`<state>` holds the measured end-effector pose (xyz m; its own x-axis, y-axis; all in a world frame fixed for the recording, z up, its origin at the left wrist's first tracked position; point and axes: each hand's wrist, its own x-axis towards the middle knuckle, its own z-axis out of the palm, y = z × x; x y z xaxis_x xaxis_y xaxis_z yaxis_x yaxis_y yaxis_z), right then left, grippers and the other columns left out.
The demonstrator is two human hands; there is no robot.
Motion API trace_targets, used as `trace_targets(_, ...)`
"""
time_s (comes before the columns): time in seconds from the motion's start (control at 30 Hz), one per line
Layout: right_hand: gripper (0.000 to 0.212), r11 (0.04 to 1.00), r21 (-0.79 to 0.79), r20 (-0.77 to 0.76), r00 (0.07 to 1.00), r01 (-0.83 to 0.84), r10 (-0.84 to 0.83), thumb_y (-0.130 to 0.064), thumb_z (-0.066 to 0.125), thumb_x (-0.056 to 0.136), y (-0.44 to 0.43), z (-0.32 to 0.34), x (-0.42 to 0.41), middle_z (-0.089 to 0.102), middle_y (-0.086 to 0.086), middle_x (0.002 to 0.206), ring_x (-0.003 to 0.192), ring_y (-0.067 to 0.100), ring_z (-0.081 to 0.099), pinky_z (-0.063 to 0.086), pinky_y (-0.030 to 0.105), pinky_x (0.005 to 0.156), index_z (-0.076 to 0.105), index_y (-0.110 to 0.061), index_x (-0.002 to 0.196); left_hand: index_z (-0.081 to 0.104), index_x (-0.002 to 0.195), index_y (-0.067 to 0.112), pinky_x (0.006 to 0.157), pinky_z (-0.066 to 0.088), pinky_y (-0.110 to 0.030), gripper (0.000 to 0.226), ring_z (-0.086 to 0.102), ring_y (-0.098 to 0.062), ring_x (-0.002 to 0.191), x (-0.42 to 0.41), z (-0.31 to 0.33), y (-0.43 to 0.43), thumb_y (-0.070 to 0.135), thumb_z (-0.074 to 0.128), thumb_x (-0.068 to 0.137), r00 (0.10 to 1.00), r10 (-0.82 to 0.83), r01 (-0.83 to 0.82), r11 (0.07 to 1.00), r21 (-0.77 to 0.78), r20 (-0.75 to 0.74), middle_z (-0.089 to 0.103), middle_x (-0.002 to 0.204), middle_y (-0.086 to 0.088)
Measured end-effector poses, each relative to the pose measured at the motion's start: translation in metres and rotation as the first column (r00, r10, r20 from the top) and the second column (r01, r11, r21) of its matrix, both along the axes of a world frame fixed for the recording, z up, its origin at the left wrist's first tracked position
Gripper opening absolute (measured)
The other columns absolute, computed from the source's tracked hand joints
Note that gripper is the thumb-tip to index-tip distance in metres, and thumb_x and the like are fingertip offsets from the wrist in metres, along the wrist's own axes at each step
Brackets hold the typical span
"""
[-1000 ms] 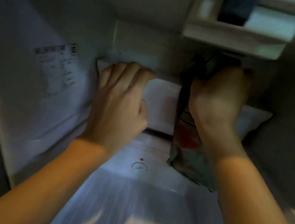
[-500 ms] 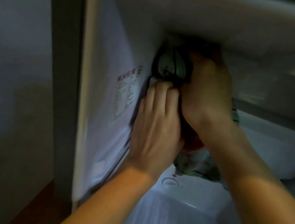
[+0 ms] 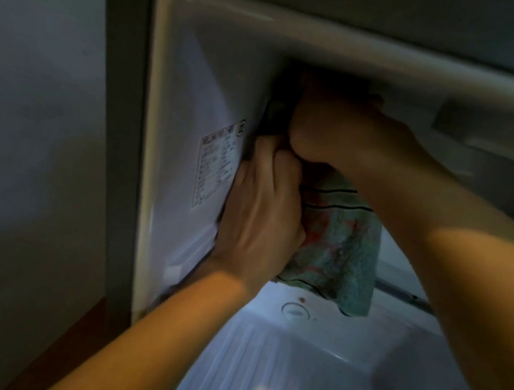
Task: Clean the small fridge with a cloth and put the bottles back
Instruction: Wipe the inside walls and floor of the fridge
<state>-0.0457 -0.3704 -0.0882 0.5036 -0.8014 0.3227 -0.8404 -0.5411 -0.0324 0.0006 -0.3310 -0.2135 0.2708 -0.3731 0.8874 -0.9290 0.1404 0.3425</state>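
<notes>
Both hands are kept at the fridge's [image 3: 198,89] upper left inner corner, as half a second ago. The cloth [image 3: 338,249] is clenched by the right hand [image 3: 338,130] against the ceiling; its lower part is pinched by the left hand [image 3: 263,209], beside the label [image 3: 217,168]. No bottles are seen inside.

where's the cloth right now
In the head view the cloth sits centre frame, bunched under the right hand against the fridge's upper left corner, beside the left hand, its tail hanging.
</notes>
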Motion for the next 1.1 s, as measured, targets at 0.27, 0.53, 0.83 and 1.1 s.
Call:
trace_targets(0.27, 0.048, 0.971, -0.186, -0.001, 0.988, 0.152, -0.155, -0.020, 0.052, 0.097, 0.015, -0.024, -0.057, 0.047, 0.023, 0.141, 0.129, 0.047, 0.044, 0.042, 0.053, 0.101, 0.044, -0.016, 0.144, 0.053, 0.105, -0.003, 0.077, 0.046, -0.038, 0.049, 0.056, -0.037, 0.086, 0.000, 0.010, 0.008, 0.001, 0.036, 0.059, 0.996, 0.061, -0.069, 0.987, 0.143, 0.059, 0.052, 0.113, -0.025)
trace_targets(0.53, 0.054, 0.982, -0.080, 0.241, 0.959, 0.172, -0.149, -0.040, 0.051, 0.092, 0.002, -0.040, -0.097, 0.041, 0.022, 0.143, 0.127, 0.049, 0.036, 0.034, 0.056, 0.106, 0.038, -0.029, 0.143, 0.056, 0.103, -0.003, 0.084, 0.047, -0.038, 0.058, 0.055, -0.037, 0.096, -0.001, 0.008, 0.015, 0.002, 0.019, 0.058, 0.996, 0.049, -0.063, 0.980, 0.189, 0.079, 0.052, 0.120, -0.024)
trace_targets(0.83, 0.041, 0.955, -0.282, 0.568, 0.788, -0.085, 0.238, -0.017, 0.065, 0.088, 0.001, -0.052, -0.060, 0.061, 0.009, 0.126, 0.116, 0.029, 0.053, 0.041, 0.029, 0.101, 0.059, -0.019, 0.128, 0.059, 0.099, -0.002, 0.082, 0.048, -0.040, 0.046, 0.056, -0.038, 0.101, 0.002, 0.005, 0.013, 0.001, 0.030, 0.065, 0.991, 0.050, -0.072, 0.981, 0.182, 0.123, 0.054, 0.120, -0.023)
trace_targets(1.1, 0.040, 0.839, -0.488, 0.462, 0.744, -0.241, 0.483, -0.010, 0.053, 0.095, -0.005, -0.054, -0.015, 0.061, 0.007, 0.134, 0.122, 0.020, 0.055, 0.035, 0.018, 0.108, 0.059, -0.015, 0.134, 0.073, 0.093, -0.005, 0.092, 0.045, -0.044, 0.041, 0.048, -0.043, 0.123, 0.007, -0.004, 0.008, 0.002, 0.075, 0.052, 0.960, 0.083, -0.144, 0.966, 0.216, 0.267, 0.058, 0.120, -0.023)
